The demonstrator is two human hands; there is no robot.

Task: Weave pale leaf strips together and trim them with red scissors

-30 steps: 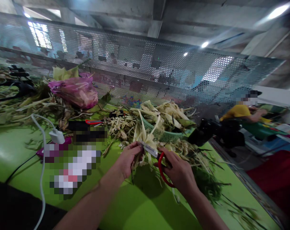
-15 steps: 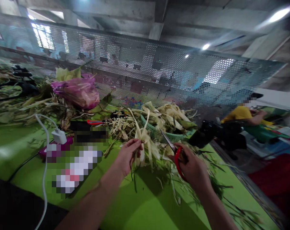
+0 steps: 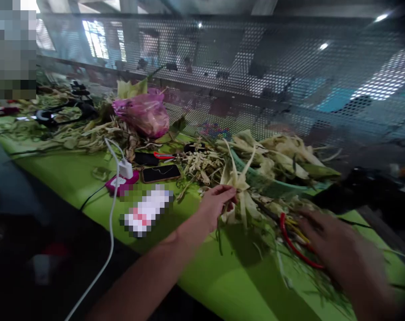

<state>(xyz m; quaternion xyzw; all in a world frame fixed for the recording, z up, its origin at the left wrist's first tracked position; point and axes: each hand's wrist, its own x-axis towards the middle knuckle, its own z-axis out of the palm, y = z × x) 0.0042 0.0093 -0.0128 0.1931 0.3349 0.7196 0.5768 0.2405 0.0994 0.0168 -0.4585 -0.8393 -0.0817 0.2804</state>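
Between the thumb and fingers of my left hand [image 3: 215, 207] is a flower-like bundle of pale dried corn husk [image 3: 239, 180], its strips pointing up and hanging down. My right hand [image 3: 345, 252], blurred by motion, is beside the red-handled scissors [image 3: 293, 244]. These scissors rest among plant scraps, blades toward the bundle, and my right fingers look loose from the handles. Just behind the bundle, a green basket [image 3: 272, 186] holds a heap of pale husks [image 3: 289, 154].
On the green table [image 3: 202, 276] lie a phone [image 3: 161, 173], a red cutter [image 3: 162, 155], a white charger [image 3: 125, 169] with cable, and a pixelated item [image 3: 147, 211]. A pink plastic bag [image 3: 144, 113] stands among husks. Behind rises a perforated metal screen [image 3: 222, 76].
My view has turned left, so things sit farther right. My right hand has loosened from the scissors, which now lie lower among the scraps. The left hand still holds the husk bundle.
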